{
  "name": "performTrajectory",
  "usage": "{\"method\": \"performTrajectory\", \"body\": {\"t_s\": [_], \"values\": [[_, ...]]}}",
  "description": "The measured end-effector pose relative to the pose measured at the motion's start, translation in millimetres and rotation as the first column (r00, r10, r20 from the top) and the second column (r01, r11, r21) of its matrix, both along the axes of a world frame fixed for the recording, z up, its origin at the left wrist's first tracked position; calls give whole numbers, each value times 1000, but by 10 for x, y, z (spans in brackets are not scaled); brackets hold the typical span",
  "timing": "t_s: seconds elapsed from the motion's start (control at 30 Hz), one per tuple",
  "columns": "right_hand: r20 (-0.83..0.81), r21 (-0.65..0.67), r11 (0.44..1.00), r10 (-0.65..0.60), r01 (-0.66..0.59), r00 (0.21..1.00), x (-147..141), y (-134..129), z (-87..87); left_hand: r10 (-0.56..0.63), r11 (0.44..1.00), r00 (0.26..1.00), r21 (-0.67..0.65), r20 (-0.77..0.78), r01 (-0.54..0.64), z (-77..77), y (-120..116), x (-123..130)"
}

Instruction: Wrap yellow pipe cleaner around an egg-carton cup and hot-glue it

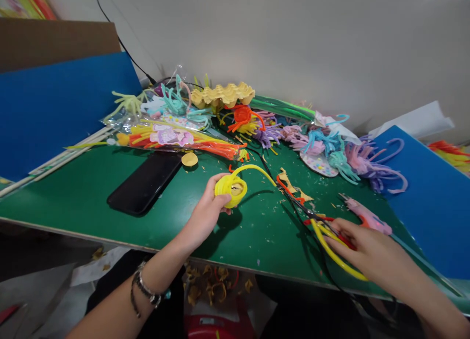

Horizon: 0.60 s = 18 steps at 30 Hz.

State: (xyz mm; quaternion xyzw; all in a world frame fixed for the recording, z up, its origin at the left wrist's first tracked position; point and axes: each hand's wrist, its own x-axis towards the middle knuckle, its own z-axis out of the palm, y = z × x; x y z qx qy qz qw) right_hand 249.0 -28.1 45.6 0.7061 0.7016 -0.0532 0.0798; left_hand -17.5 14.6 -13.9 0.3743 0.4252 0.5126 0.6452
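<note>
Beyond the yellow coil (225, 186), a clear bag (171, 135) holds pipe cleaners (216, 148).

craft workspace | scissors (311, 215) | glue gun (370, 218) | bagged pipe cleaners (207, 145)

Smartphone (145, 183) sits left on the surface (257, 241), pipe-cleaner packet (172, 139) just behind it, egg carton (223, 94) further back; over right, the glue gun (370, 219), scissors (310, 213) to its left.
</note>
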Motion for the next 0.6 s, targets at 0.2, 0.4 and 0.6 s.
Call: {"method": "performTrajectory", "body": {"t_s": [0.2,0.4,0.6], "values": [[-194,83,981,188,-175,963,-270,-32,54,5,999,995,52,-101,0,-70,20,15],[-217,52,919,393,-392,893,-583,155,36,-14,997,988,78,-154,26,-53,-10,11],[-163,-20,905,416,-425,895,-574,208,7,-30,995,988,92,-154,45,-75,-10,3]]}}
